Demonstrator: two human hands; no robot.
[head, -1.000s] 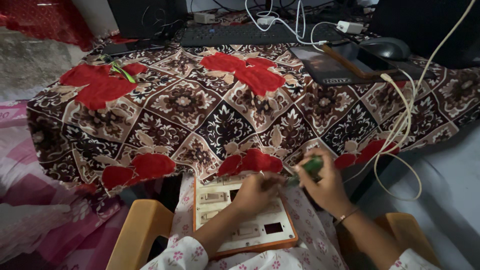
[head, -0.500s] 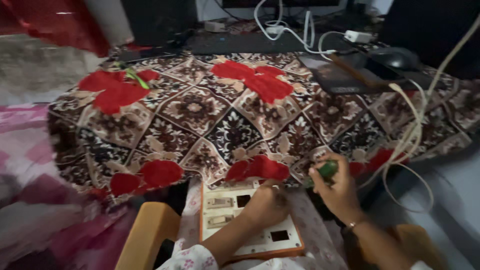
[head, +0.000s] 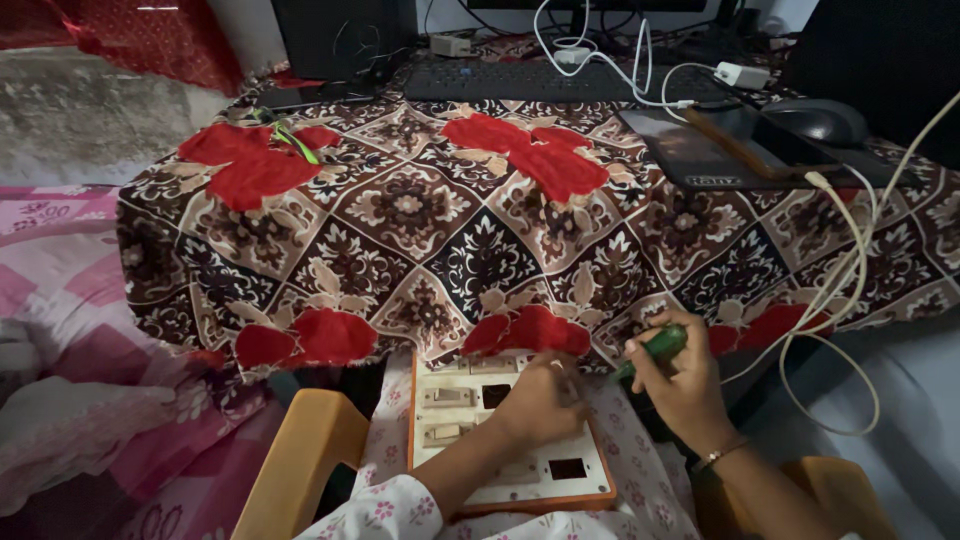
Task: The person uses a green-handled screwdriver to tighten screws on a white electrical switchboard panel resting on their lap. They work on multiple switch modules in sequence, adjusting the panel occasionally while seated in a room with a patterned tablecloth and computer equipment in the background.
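Green-handled screwdriver [head: 655,346] gripped in our right hand [head: 680,385]; our left hand [head: 540,400] presses curled fingers (holding nothing) on the switchboard [head: 480,440].

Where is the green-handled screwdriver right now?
In the head view, lower right: the green-handled screwdriver is in the right hand, above the switch board.

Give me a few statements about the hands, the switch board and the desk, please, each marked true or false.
1. The right hand grips a green-handled screwdriver. True.
2. The left hand rests on the switch board. True.
3. The switch board lies on the patterned tablecloth. False: it sits on the person's lap, below the cloth's edge.
4. A computer mouse sits at the desk's near left corner. False: it is at the far right.
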